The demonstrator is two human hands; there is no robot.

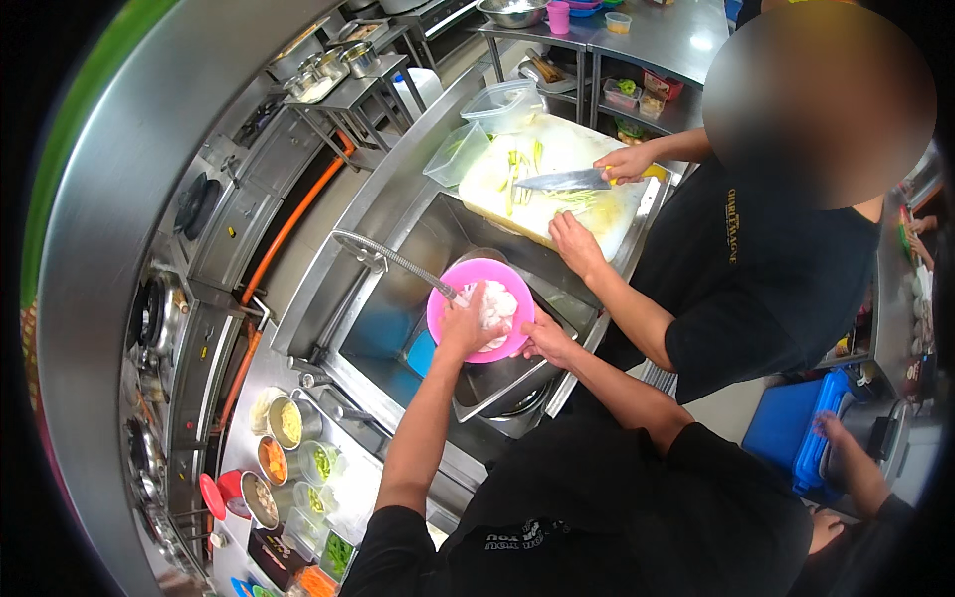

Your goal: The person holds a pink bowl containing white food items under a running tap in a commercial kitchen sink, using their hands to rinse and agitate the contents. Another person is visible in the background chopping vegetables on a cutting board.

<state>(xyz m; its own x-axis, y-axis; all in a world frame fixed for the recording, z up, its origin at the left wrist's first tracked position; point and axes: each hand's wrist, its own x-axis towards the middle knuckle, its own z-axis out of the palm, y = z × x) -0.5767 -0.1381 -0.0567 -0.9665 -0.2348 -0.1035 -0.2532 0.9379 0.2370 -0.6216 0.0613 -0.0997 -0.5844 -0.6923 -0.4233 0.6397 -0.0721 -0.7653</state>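
Observation:
A round pink plastic bowl point(480, 354) with white food pieces point(498, 307) is over a stainless steel sink point(388, 276). My left hand point(464, 326) reaches into the bowl beside the end of a flexible metal faucet hose point(395, 257); its fingers lie on the white pieces, and whether they grip any is unclear. My right hand point(546, 339) grips the bowl's right rim, thumb on the edge. Below the bowl, metal pans point(477, 388) and a blue container point(421, 354) sit in the sink.
Just right of the sink, a co-worker holds a yellow-handled knife point(567, 180) over sliced green vegetables on a white cutting board point(582, 142). Two clear plastic containers point(456, 154) stand by the board. Bowls of cut vegetables point(289, 422) line the lower-left counter. A blue lidded box point(794, 425) is at right.

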